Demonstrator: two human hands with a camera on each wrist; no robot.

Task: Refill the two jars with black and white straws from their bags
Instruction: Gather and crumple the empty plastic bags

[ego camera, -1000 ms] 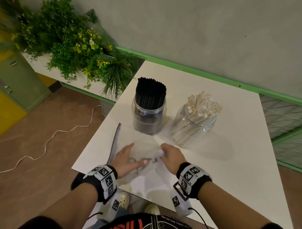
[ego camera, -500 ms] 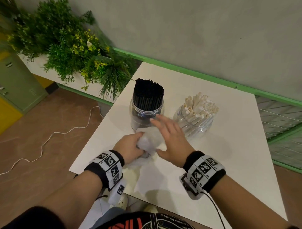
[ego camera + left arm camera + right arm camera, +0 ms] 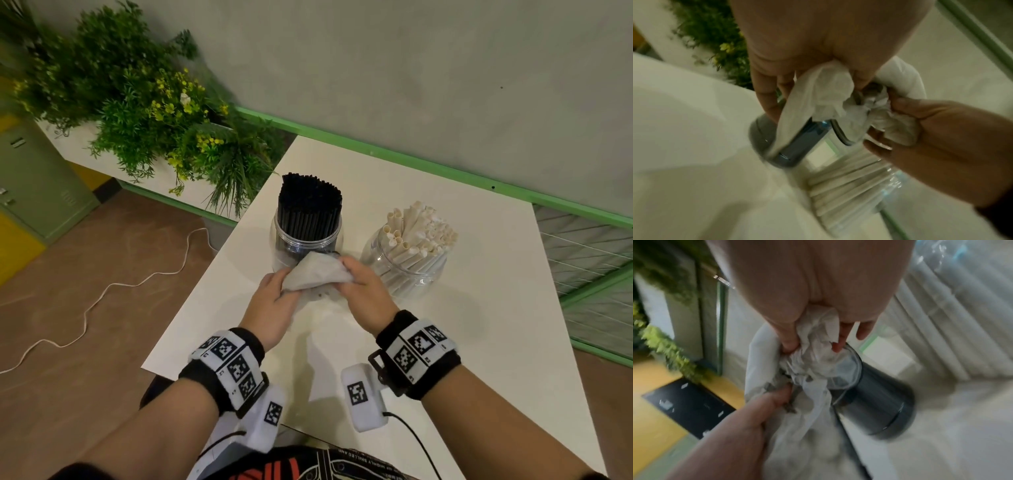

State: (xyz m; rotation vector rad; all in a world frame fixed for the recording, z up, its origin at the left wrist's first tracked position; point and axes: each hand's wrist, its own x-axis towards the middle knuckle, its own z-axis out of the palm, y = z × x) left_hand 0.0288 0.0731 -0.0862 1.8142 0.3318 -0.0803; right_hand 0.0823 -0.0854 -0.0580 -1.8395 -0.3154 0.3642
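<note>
In front of the two jars, above the near middle of the table [image 3: 479, 342], a crumpled whitish bag [image 3: 317, 274] hangs between both hands, its long axis running roughly left to right, one loose tail drooping toward the tabletop. Left hand [image 3: 272, 301] clenches the bag's left end; right hand [image 3: 363, 291] clenches the right end, fingers curled into the plastic (wrist views show the wad bunched in both fists). Bag is thin, wrinkled, translucent, looks empty. Just behind it the black jar [image 3: 301, 243] stands upright, packed with black straws [image 3: 310, 202] pointing up; the bag hides part of its lower front. To the right, the white jar [image 3: 407, 270] holds white straws [image 3: 421, 233] leaning up and right. A planter [image 3: 154, 113] sits off the table's left side, a cord [image 3: 102, 294] on the floor.
</note>
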